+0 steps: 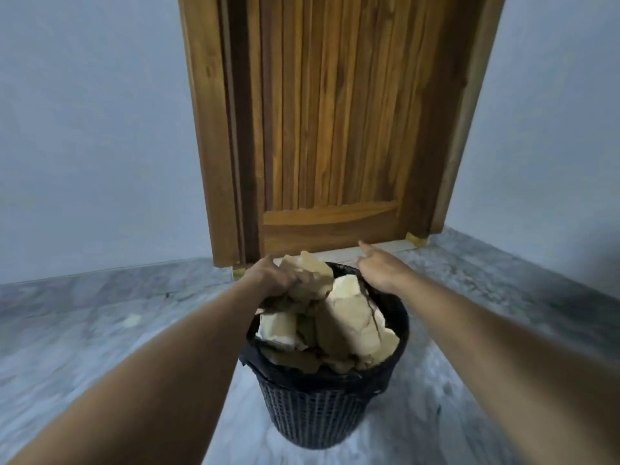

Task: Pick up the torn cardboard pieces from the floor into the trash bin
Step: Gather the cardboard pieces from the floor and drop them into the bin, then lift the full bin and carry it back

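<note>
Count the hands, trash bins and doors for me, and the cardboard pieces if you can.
Hands: 2, left hand, right hand
Trash bin: 1
Door: 1
Cardboard pieces: heaped in the bin, too jumbled to count
Total: 4, cardboard aside

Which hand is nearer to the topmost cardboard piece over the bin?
Left. The left hand grips the topmost cardboard piece at its left edge. The right hand is open, apart to the piece's right, above the trash bin at its far rim.

We log a black mesh-patterned trash bin with tan cardboard pieces inside, a grey mottled floor around it, and a brown plank-grained door and pale blue-grey wall behind it.
</note>
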Demonstrator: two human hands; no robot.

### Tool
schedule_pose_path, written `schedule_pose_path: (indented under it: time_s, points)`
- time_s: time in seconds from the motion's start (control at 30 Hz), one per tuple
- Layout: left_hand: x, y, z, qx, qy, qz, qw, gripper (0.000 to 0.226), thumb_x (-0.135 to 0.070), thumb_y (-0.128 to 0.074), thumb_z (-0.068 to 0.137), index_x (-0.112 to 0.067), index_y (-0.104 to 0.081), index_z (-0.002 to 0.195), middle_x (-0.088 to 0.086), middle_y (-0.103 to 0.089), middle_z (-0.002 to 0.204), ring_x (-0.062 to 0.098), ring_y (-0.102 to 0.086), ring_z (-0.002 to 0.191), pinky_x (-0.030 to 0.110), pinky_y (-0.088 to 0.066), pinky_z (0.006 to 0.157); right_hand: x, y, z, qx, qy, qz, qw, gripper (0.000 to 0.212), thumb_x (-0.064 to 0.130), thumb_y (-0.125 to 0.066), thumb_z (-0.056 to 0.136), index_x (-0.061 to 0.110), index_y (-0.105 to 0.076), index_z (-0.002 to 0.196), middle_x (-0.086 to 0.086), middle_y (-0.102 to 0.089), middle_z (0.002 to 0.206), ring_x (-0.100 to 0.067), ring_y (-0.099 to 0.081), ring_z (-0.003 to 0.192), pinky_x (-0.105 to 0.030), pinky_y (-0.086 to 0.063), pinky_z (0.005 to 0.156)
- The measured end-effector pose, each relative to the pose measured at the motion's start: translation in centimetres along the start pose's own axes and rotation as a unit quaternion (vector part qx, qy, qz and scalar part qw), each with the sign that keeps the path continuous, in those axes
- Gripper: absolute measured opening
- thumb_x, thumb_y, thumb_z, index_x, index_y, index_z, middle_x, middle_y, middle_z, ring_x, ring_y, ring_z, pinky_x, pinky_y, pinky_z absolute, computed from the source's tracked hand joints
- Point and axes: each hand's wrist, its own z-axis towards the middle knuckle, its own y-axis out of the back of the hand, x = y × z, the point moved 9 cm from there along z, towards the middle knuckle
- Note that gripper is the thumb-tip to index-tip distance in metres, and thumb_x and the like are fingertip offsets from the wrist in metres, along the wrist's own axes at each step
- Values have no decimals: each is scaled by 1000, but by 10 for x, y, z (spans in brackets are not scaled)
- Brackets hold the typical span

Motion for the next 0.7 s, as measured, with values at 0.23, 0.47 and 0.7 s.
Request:
schedule_pose_path:
  time_s: [0.23,0.47,0.7]
  points:
    - [7,43,1,-187,-68,290,936,68,-62,-56,91,-16,-52,142,12,-57,141,36,-52,129,42,-44,106,-82,15,-19,-3,-68,18,998,60,49,-40,105,19,-31,157,-4,-26,165,-28,-25,150,-43,-20,120]
    - [94,64,13,-71,7,-9,997,43,2,-49,87,-20,-62,121,17,-73,107,40,-69,96,49,-59,84,-119,-59,-51,71,-174,370,910,33,40,-47,106,33,-48,138,-6,-51,147,-38,-55,126,-66,-51,91]
    - [102,62,42,-29,48,-154,987,68,18,-33,79,-25,-64,122,17,-71,100,37,-65,78,37,-56,51,-120,-72,-22,45,-195,489,849,24,23,-43,108,27,-58,126,-8,-75,113,-33,-71,104,-54,-60,77]
